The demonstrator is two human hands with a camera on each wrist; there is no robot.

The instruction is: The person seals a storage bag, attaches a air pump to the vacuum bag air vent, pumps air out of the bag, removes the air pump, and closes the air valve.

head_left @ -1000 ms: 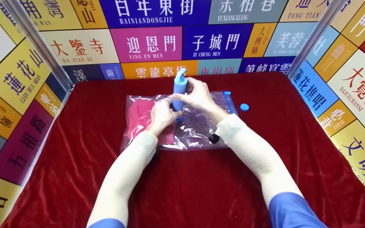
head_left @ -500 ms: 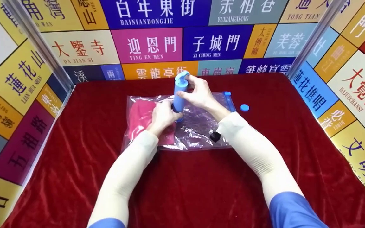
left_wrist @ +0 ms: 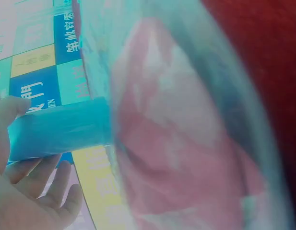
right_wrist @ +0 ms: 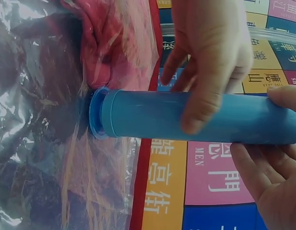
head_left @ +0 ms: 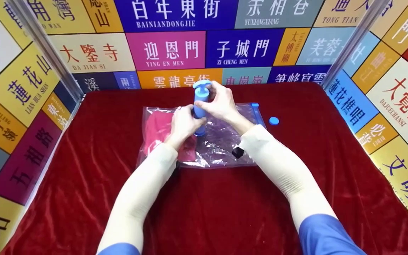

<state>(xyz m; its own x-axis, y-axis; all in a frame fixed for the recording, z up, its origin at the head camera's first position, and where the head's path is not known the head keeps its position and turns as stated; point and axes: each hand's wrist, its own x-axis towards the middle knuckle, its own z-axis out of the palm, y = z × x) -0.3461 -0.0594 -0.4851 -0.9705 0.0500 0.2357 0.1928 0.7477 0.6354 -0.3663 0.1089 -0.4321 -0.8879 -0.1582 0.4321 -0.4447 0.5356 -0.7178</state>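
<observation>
- Pump (head_left: 200,112): centre of the head view, roughly upright, its lower end against the bag.
- Left hand (head_left: 183,124) — thumb and fingers curled round the lower barrel.
- Right hand (head_left: 221,102) — gripping higher up, near the top.
- Clear bag (head_left: 221,138): flat across mid-frame, pink cloth (head_left: 156,129) inside its left part, blue clip (head_left: 255,105) at its upper right corner.
- Blue cap (head_left: 274,121): right of the bag, on red cloth (head_left: 225,209).

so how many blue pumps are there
1: the blue pump, held over the clear bag, between the pink cloth and the loose blue disc. No other shows.
</observation>
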